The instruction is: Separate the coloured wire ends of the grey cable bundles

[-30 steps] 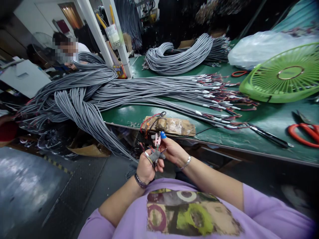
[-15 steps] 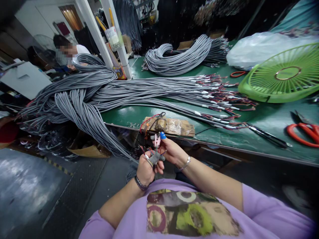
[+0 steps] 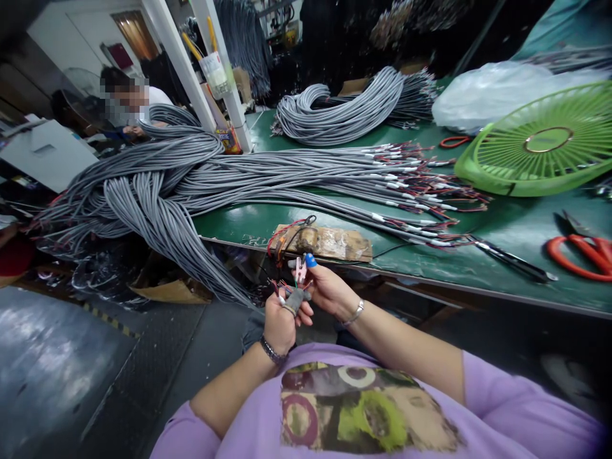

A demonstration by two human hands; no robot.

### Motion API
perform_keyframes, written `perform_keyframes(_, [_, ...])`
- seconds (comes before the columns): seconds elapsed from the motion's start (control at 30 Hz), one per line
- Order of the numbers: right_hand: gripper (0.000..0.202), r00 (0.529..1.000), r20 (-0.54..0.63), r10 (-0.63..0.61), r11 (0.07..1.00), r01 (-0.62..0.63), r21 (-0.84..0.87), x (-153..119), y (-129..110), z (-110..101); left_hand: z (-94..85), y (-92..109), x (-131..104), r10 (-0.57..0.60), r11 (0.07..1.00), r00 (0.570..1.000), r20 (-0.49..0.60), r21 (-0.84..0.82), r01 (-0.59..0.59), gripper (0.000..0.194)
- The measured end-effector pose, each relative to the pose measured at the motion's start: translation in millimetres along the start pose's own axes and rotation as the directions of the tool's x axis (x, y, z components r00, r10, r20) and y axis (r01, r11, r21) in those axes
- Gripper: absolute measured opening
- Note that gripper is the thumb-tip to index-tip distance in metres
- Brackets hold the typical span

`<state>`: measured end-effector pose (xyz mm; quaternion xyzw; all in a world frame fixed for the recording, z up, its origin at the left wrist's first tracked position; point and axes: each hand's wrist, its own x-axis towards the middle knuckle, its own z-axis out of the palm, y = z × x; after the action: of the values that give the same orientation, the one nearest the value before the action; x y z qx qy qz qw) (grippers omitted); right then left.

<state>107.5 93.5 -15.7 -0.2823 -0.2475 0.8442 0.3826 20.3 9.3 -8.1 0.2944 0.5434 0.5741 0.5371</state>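
Low in front of me, below the bench edge, my left hand (image 3: 281,325) is closed around the end of a grey cable whose thin coloured wires (image 3: 283,285) fan out past the fingers. Grey wrapping (image 3: 295,299) covers part of its fingers. My right hand (image 3: 329,292) meets it from the right, its thumb capped in blue (image 3: 310,260). Between those fingers is a small pink clip-like tool (image 3: 301,270), held close to the wires. Whether its jaws touch a wire is too small to tell.
On the green bench (image 3: 497,258) lie long grey cables (image 3: 287,169) with stripped ends, a wooden block (image 3: 344,243), tweezers-like black tool (image 3: 514,258), red-handled scissors (image 3: 581,254) and a green fan (image 3: 540,140). A coiled cable bundle (image 3: 344,115) sits behind. A person (image 3: 138,95) works at far left.
Both hands stay together at nearly the same spot, with the left hand's fingers slightly shifted around the cable end. The view has moved very slightly.
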Motion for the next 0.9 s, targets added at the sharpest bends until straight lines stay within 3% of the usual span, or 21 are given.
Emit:
perform_keyframes(0.23, [0.040,1.000,0.003,0.031,0.997,-0.031,0.070,-1.4,0.0,0.5,-1.8,0.0,-2.1,0.010,1.000,1.000,0.009,-0.008,-0.010,0.033])
perform_keyframes(0.47, [0.053,0.957,0.202,0.207,0.975,-0.219,0.039,-16.6,-10.9,-8.1,-9.9,-1.4,-10.1,0.027,0.997,0.999,0.035,-0.070,-0.024,0.034])
perform_keyframes(0.6, [0.052,0.931,0.253,0.263,0.963,-0.268,-0.016,-18.6,-14.0,-18.9,-17.0,-5.9,-12.8,0.027,0.993,0.992,0.127,-0.114,-0.012,0.034])
perform_keyframes(0.8, [0.031,0.986,0.132,0.104,0.994,-0.100,-0.036,-7.4,-15.1,-9.5,-17.8,1.7,-5.6,-0.029,0.973,0.974,0.224,-0.218,0.079,0.032])
perform_keyframes(0.9, [0.030,0.994,0.101,0.041,0.996,-0.033,-0.086,-7.2,-13.6,-3.2,-15.5,3.9,-1.0,-0.029,0.964,0.974,0.226,-0.253,0.087,0.032])
